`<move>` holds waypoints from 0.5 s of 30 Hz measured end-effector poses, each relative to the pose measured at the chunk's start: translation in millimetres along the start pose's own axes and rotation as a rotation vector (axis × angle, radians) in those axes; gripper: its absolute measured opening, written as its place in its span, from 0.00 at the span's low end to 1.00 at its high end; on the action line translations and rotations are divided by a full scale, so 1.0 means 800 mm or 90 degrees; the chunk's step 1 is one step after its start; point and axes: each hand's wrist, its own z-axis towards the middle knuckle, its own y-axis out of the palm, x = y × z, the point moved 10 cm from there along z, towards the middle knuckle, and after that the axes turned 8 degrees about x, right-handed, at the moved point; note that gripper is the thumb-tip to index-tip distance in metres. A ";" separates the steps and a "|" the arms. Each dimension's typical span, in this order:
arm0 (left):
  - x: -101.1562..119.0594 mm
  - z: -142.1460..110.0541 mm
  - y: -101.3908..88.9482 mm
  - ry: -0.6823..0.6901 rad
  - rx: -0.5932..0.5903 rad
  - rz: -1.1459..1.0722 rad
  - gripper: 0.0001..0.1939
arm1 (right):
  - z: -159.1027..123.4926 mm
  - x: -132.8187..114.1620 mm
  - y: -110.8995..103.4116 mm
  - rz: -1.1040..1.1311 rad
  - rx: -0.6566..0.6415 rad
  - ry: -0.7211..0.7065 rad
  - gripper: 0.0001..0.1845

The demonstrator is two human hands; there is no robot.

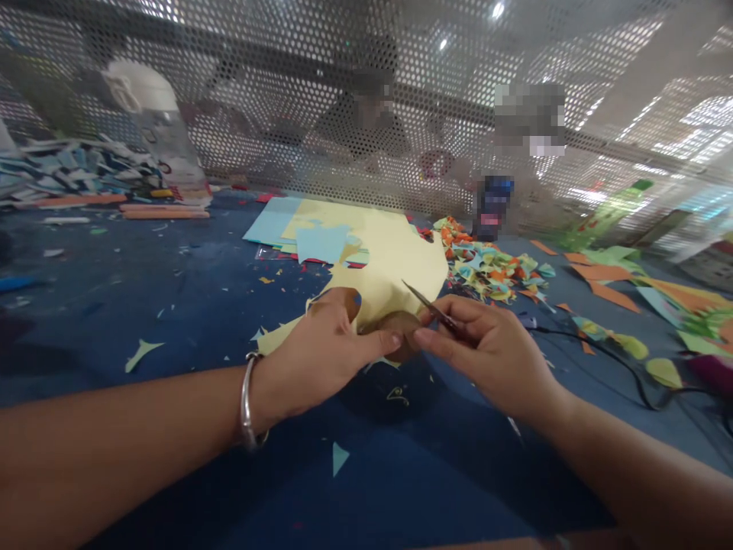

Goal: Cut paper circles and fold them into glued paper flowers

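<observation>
My left hand [326, 347], with a silver bangle on the wrist, pinches the near edge of a pale yellow paper sheet [389, 260] lifted above the blue table. My right hand [486, 347] is closed on small scissors [432, 307], whose blades point up and left over the yellow sheet. The fingertips of both hands nearly touch at the sheet's lower edge. A light blue sheet [321, 243] lies on the yellow one farther back.
A heap of coloured paper scraps [492, 267] lies behind my right hand. Orange and green offcuts [612, 294] spread right, with a black cable [630, 367]. Folded papers and a white bottle [154, 122] stand far left. People sit behind a perforated screen [366, 92].
</observation>
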 end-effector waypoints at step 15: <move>-0.005 -0.008 0.042 -0.079 -0.180 -0.213 0.12 | -0.003 -0.004 -0.003 0.131 0.041 0.017 0.13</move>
